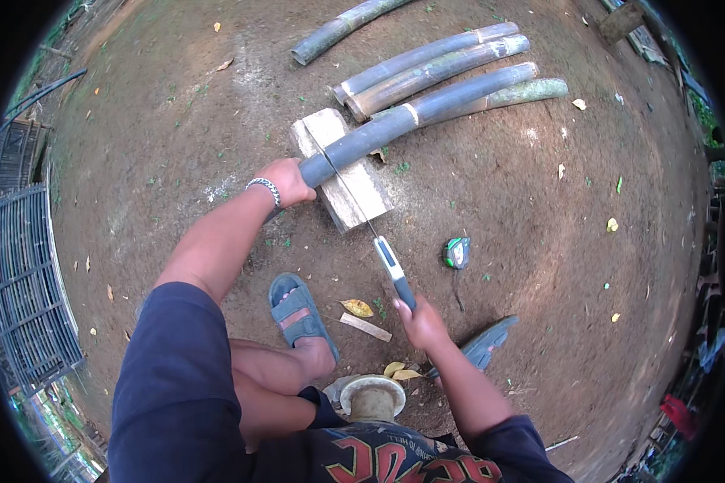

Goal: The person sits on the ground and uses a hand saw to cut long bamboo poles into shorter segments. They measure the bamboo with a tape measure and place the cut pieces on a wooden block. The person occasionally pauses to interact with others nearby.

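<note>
A dark bamboo pole (376,134) rests across a pale wooden block (354,196), its far part lying toward other poles. My left hand (287,182) is wrapped round the pole's near left end, beside the block. In my right hand (423,324) is the handle of a hand saw (392,262), white and dark grey. The saw's thin blade runs up over the block and across the bamboo, close to my left hand. How deep the blade sits in the bamboo, I cannot tell.
Several cut bamboo poles (439,66) lie on the dirt beyond the block. A green and black tape measure (457,253) is right of the saw. Near my sandalled feet are a flat bamboo strip (366,327) and a yellow leaf (357,307). A slatted bamboo panel (28,282) stands far left.
</note>
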Tool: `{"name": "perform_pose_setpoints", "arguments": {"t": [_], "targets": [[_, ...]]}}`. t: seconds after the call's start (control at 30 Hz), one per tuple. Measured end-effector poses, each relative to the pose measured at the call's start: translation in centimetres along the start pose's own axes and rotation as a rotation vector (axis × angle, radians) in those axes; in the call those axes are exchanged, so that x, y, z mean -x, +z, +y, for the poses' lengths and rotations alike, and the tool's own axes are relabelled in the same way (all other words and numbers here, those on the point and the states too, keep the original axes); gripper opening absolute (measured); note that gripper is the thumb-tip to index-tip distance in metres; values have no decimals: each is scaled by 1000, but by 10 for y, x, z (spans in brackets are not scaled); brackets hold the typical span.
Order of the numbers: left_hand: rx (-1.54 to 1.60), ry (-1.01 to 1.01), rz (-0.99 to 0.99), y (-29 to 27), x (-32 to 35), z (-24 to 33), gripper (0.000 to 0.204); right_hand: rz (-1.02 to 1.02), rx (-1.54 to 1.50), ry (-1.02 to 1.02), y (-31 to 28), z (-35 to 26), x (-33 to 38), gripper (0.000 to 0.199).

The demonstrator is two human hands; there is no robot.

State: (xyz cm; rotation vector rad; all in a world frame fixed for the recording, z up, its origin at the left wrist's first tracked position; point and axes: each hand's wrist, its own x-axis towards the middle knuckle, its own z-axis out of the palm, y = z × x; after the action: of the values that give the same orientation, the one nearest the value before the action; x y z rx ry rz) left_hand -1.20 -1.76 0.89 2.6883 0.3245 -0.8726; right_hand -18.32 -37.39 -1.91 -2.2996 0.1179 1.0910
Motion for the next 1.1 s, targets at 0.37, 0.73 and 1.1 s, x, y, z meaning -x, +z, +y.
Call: {"name": "perform_pose_setpoints", "arguments": {"t": [0.37,0.73,1.1], "targets": [[75,-39,12,9,-9,-11,64,26,21,92,28,80,74,52],[-1,34,136,5,4,-4,65,119,-99,-4,7,83,70,45],[-2,101,63,8,21,11,63,36,-72,-45,9,33,44,50]]}}
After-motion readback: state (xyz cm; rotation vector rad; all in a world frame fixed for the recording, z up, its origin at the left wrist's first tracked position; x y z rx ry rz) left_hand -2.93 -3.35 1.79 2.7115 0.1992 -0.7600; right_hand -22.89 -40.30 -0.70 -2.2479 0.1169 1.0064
